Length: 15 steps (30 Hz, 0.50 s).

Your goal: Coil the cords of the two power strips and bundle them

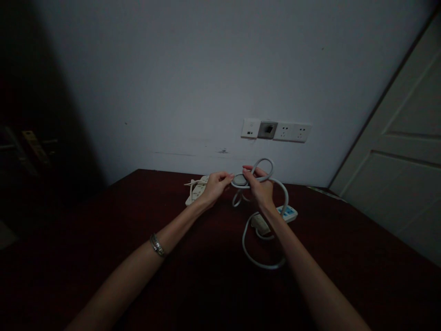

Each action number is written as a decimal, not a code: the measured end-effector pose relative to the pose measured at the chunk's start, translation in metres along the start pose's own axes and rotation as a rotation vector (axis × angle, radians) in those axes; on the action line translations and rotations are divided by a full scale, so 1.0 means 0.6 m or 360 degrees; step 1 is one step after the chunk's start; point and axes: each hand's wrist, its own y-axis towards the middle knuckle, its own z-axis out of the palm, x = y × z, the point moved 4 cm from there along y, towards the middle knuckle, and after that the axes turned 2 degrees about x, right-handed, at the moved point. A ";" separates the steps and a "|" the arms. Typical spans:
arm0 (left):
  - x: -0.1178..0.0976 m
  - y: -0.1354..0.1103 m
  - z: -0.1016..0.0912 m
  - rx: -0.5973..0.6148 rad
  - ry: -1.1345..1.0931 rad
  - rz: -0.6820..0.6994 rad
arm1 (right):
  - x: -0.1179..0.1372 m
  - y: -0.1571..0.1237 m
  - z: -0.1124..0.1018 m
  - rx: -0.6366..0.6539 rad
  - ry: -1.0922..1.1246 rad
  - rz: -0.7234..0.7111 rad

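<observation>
A white power cord (263,266) is looped in the air between my two hands and trails down to the table on the right. My right hand (260,186) is closed around several of its coils. My left hand (217,185) pinches the left end of the same loop with thumb and forefinger. Under my right forearm lies a power strip (288,213) with blue sockets, partly hidden by the arm. Beside it sits a pale block-shaped piece (261,224), its kind unclear. Just behind my left wrist is a second white power strip (197,192) with a plug and thin cord.
The dark red table (193,276) reaches back to a pale wall (179,92). On the wall are a white socket panel (292,132) and a grey outlet plate (268,129). A panelled door (406,174) stands at the right, and a dark door with a brass lock plate (34,145) at the left.
</observation>
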 end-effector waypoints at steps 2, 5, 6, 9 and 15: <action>0.002 -0.005 0.003 -0.0029 -0.0009 0.0035 | 0.003 -0.002 0.001 0.0021 0.0006 -0.0002; 0.008 -0.013 0.008 -0.0100 -0.0021 0.0071 | 0.006 -0.003 0.003 0.0056 -0.0037 -0.0010; 0.010 -0.014 0.008 -0.0124 -0.0016 0.0081 | 0.005 -0.003 0.004 0.0073 -0.0042 -0.0009; 0.009 -0.016 0.005 -0.0181 0.0028 0.0105 | 0.005 -0.002 0.007 0.0107 -0.0055 -0.0001; -0.015 -0.010 -0.010 -0.0182 0.0418 0.0167 | 0.007 -0.004 0.007 0.0099 -0.0298 -0.0018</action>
